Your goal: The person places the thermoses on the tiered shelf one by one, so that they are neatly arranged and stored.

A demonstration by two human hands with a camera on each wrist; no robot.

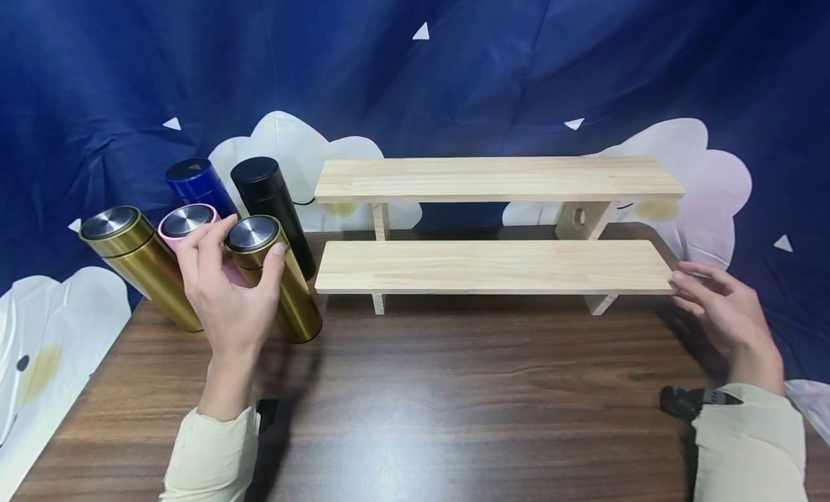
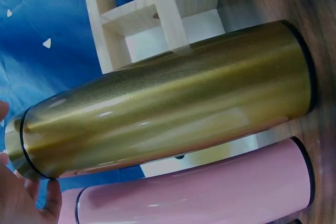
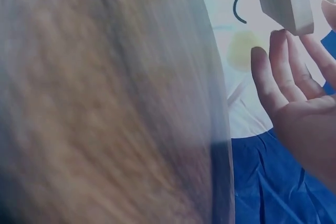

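At the left, my left hand (image 1: pixel 227 293) holds a gold thermos (image 1: pixel 297 300) by its upper end, thumb on the right side and fingers on the left. In the left wrist view the fingertips lie around the lid of this gold thermos (image 2: pixel 168 103). A pink thermos (image 1: pixel 188 220) stands right beside it, partly hidden by the hand. On the right, my right hand (image 1: pixel 729 315) touches the end of the lower board of a two-tier wooden shelf (image 1: pixel 493 268). The right wrist view shows its fingers (image 3: pixel 283 74) fairly straight, fingertips at the board's end (image 3: pixel 291 3).
Another gold thermos (image 1: pixel 152 268) stands at the far left. Behind are a blue thermos (image 1: pixel 201 181) and a black thermos (image 1: pixel 272 199), close to the shelf's left end. Everything stands on a dark wooden table (image 1: pixel 454 387), with a blue patterned cloth (image 1: pixel 480 70) hanging behind.
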